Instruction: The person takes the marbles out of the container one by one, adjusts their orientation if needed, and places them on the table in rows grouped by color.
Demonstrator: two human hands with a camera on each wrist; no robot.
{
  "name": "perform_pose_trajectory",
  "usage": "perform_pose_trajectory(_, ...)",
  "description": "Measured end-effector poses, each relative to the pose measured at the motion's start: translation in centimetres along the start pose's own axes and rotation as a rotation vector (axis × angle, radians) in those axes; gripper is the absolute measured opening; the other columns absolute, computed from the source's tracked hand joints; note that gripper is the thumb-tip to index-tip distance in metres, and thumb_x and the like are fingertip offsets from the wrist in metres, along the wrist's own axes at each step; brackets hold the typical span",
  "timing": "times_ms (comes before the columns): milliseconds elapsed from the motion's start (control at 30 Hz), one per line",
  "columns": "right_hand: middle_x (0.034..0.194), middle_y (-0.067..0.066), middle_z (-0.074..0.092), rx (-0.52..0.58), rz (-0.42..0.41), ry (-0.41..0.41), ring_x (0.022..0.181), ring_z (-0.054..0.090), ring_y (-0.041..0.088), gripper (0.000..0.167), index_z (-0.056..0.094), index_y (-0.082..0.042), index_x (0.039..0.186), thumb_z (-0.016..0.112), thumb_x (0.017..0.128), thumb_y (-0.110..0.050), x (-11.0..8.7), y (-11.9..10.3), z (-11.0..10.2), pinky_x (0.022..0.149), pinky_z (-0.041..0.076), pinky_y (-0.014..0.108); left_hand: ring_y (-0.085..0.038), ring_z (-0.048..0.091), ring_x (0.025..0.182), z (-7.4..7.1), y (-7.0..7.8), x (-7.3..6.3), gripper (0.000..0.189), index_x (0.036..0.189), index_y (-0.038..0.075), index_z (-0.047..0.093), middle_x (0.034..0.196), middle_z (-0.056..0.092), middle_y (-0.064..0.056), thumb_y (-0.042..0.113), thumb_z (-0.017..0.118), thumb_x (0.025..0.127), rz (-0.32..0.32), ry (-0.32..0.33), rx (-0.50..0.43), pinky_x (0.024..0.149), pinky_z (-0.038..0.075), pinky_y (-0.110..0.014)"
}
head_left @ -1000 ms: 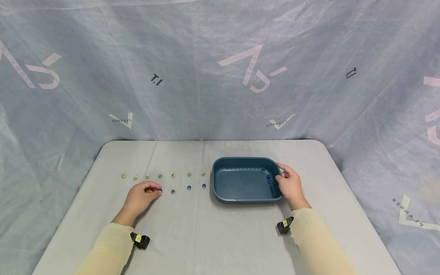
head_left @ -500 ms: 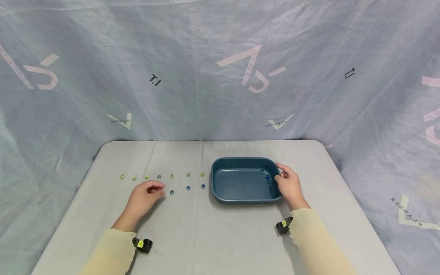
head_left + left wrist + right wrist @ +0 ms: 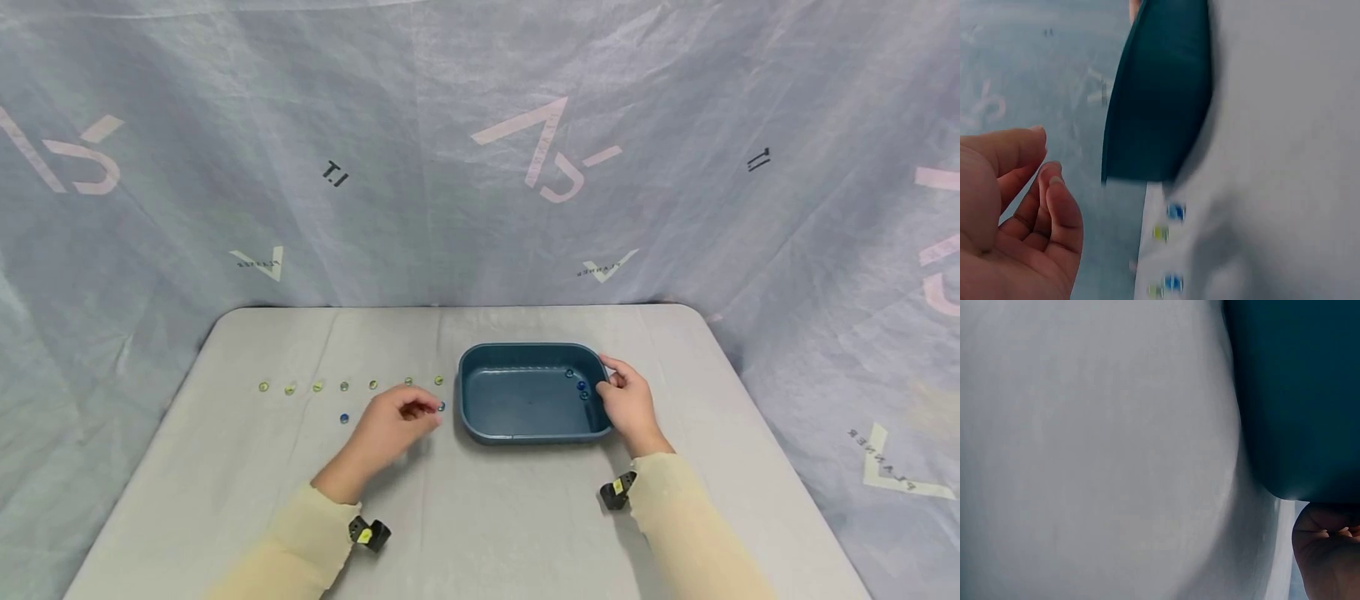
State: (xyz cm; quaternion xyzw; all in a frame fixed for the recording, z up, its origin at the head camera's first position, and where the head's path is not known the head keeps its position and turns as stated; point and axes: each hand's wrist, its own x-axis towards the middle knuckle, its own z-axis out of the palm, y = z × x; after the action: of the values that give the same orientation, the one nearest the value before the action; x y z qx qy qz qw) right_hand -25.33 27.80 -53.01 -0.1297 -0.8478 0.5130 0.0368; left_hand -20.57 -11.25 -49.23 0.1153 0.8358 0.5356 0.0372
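Note:
Over the table's middle, my left hand (image 3: 393, 425) has its fingers loosely bent; the left wrist view shows a gap between thumb and fingertips with nothing in it. Just past those fingertips lies a blue glass marble (image 3: 441, 407). Another blue marble (image 3: 344, 418) sits to the hand's left; the hand hides the stretch between. Behind runs a row of mostly yellow-green marbles (image 3: 318, 387). My right hand (image 3: 632, 410) grips the right end of a dark blue plastic bin (image 3: 517, 408), thumb over the rim. Three bluish marbles (image 3: 581, 386) lie inside, at its right end.
The pale cloth-covered table (image 3: 495, 517) has rounded back corners. A grey fabric curtain (image 3: 420, 167) with printed marks hangs behind and at both sides. A small black camera (image 3: 370, 533) is on the left wrist, another camera (image 3: 617, 490) on the right.
My left hand has moved right toward the bin, and the blue marble that was at its fingertips now lies in view on the table behind it. The right hand keeps its grip on the bin.

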Motion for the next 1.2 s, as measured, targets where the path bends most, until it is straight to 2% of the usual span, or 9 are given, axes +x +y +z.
perform_pose_trajectory(200, 0.078, 0.004, 0.042, -0.002, 0.009, -0.003, 0.065, 0.041, 0.019, 0.053, 0.057, -0.016, 0.148, 0.056, 0.096, -0.005, 0.0, 0.0, 0.0, 0.056, 0.035, 0.029, -0.016, 0.059, 0.080, 2.8, 1.6, 1.3, 0.011, 0.100, 0.018, 0.077, 0.091, 0.064, 0.006, 0.011, 0.080, 0.091, 0.118, -0.130, 0.018, 0.070, 0.052, -0.030)
perform_pose_trajectory(300, 0.078, 0.003, 0.043, -0.005, 0.004, -0.001, 0.064, 0.041, 0.019, 0.053, 0.057, -0.015, 0.148, 0.056, 0.096, -0.004, -0.1, 0.0, 0.0, 0.056, 0.035, 0.029, -0.013, 0.059, 0.081, 4.2, 2.4, 2.0, 0.013, 0.100, 0.023, 0.076, 0.092, 0.063, 0.009, 0.013, 0.079, 0.093, 0.169, -0.175, 0.034, 0.071, 0.053, -0.030)
perform_pose_trajectory(633, 0.076, 0.002, 0.042, 0.007, -0.001, 0.005, 0.064, 0.040, 0.018, 0.053, 0.058, -0.014, 0.147, 0.057, 0.095, -0.002, 0.1, 0.2, 0.0, 0.056, 0.035, 0.029, -0.012, 0.058, 0.079, 8.4, 5.0, 5.1, 0.008, 0.100, 0.024, 0.075, 0.093, 0.063, 0.010, 0.017, 0.076, 0.096, 0.206, -0.244, 0.030, 0.069, 0.052, -0.029)
perform_pose_trajectory(900, 0.078, 0.002, 0.043, -0.009, -0.010, 0.010, 0.064, 0.041, 0.019, 0.052, 0.059, -0.014, 0.146, 0.057, 0.096, -0.004, 0.1, 0.1, 0.2, 0.056, 0.035, 0.029, -0.010, 0.057, 0.079, 11.4, 7.0, 6.9, 0.006, 0.099, 0.021, 0.075, 0.093, 0.062, 0.009, 0.016, 0.076, 0.096, 0.269, -0.274, 0.011, 0.070, 0.052, -0.026)
perform_pose_trajectory(1200, 0.076, 0.003, 0.045, -0.024, -0.032, 0.019, 0.063, 0.043, 0.019, 0.052, 0.060, -0.013, 0.145, 0.057, 0.094, -0.002, 0.2, 0.2, 0.0, 0.055, 0.036, 0.028, -0.007, 0.057, 0.077, 14.6, 8.1, 9.2, 0.006, 0.099, 0.018, 0.075, 0.091, 0.061, 0.011, 0.022, 0.076, 0.097, 0.276, -0.212, 0.013, 0.067, 0.051, -0.023)
